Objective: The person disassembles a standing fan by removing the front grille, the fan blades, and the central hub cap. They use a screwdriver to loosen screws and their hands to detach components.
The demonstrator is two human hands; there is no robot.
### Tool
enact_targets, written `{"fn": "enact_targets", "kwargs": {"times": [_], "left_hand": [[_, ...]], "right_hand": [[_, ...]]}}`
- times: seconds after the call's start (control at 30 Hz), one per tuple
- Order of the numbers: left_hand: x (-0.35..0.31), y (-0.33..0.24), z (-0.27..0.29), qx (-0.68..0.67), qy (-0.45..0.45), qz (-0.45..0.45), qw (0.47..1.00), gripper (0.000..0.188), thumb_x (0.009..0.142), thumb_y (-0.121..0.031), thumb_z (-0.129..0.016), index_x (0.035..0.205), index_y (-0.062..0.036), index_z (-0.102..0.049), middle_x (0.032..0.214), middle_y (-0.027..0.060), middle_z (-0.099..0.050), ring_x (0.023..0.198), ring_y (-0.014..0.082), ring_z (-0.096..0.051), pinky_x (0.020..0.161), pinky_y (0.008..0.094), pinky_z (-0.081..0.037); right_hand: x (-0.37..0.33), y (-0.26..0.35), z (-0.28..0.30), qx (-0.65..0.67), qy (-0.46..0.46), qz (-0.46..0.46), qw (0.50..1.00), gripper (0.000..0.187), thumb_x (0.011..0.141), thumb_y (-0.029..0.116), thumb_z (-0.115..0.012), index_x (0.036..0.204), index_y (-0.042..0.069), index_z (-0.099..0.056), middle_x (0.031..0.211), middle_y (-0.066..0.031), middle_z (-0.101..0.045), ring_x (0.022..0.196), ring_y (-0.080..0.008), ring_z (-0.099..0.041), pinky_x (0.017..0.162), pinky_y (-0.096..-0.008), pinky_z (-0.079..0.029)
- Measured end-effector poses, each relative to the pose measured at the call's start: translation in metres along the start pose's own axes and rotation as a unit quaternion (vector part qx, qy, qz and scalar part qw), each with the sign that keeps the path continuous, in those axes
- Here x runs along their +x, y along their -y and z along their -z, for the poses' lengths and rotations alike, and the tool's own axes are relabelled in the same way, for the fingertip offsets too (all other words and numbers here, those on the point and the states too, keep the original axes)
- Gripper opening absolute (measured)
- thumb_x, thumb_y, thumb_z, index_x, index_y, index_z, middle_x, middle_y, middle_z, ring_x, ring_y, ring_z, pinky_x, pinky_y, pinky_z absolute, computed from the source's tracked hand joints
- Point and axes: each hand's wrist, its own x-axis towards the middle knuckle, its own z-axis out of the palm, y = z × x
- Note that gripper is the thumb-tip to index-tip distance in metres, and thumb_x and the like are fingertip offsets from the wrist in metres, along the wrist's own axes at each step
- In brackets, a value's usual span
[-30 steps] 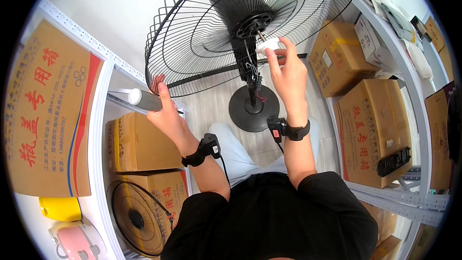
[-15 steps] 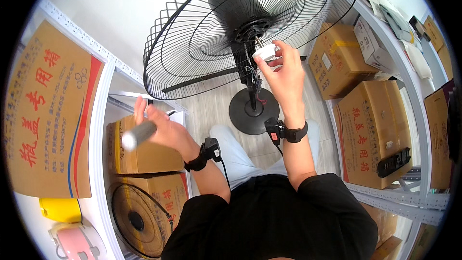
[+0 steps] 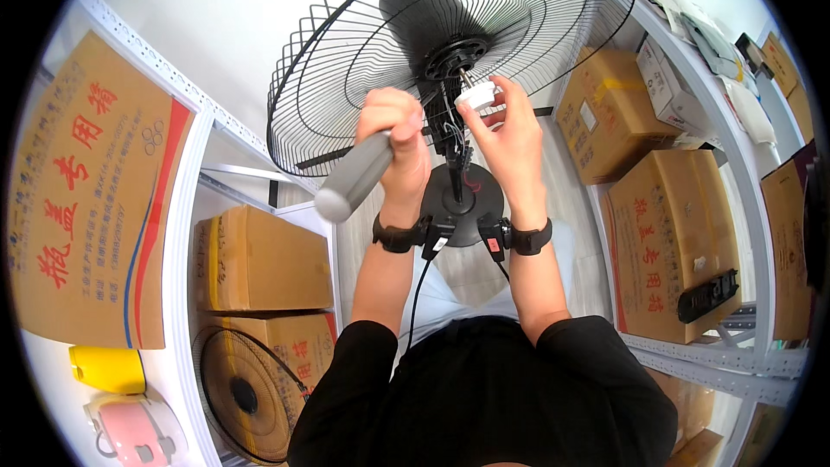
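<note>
A black pedestal fan stands before me with its wire guard (image 3: 346, 43) tilted and its metal motor shaft (image 3: 467, 78) bare. My right hand (image 3: 513, 145) pinches a white round plastic part (image 3: 478, 96) between thumb and fingers at the shaft's front end; how far the part sits on the shaft I cannot tell. Closed around a thick grey handle (image 3: 356, 175), my left hand (image 3: 401, 152) is just left of the fan pole. The handle's rounded end points down and left; its other end is hidden by the hand, so the kind of tool does not show.
The round fan base (image 3: 471, 232) rests on the floor below my hands. Another black wire guard (image 3: 212, 380) leans on cardboard boxes (image 3: 268, 272) at lower left. Metal shelves flank both sides, with boxes (image 3: 670, 246) and a black remote-like object (image 3: 709, 296) on the right.
My left hand has swung right and upward with the grey handle, from beside the left boxes to the fan pole. My right hand stays at the shaft with the white part.
</note>
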Motion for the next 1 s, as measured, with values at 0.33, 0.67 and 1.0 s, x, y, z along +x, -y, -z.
{"fn": "enact_targets", "kwargs": {"times": [0.33,0.67,1.0], "left_hand": [[0.009,0.043,-0.005,-0.045,0.037,0.114,0.992,0.031,0.095,-0.030,-0.071,0.083,-0.0065,-0.055,0.080,0.0019,-0.049,0.072,0.0125,-0.044,0.066,0.0274,-0.036],[0.005,0.056,-0.009,-0.122,0.051,0.167,0.977,0.033,0.097,-0.032,-0.066,0.078,-0.0099,-0.051,0.079,0.0006,-0.044,0.072,0.0126,-0.040,0.067,0.0285,-0.034],[-0.005,0.060,-0.009,-0.123,0.054,0.154,0.979,0.035,0.097,-0.033,-0.066,0.076,-0.0101,-0.049,0.078,0.0005,-0.043,0.073,0.0133,-0.039,0.068,0.0289,-0.034]], "right_hand": [[0.002,-0.001,0.004,0.011,0.009,-0.005,1.000,0.053,0.082,0.025,-0.081,0.124,0.002,-0.058,0.099,-0.0115,-0.063,0.063,-0.0169,-0.064,0.059,-0.0321,-0.054],[0.002,-0.005,0.003,0.024,-0.013,-0.014,1.000,0.054,0.080,0.024,-0.082,0.124,0.002,-0.059,0.098,-0.0117,-0.066,0.062,-0.0181,-0.063,0.060,-0.0326,-0.054],[0.002,-0.008,0.005,-0.006,-0.018,0.007,1.000,0.053,0.079,0.022,-0.082,0.123,0.001,-0.060,0.097,-0.0126,-0.066,0.063,-0.0188,-0.064,0.061,-0.0340,-0.055]]}}
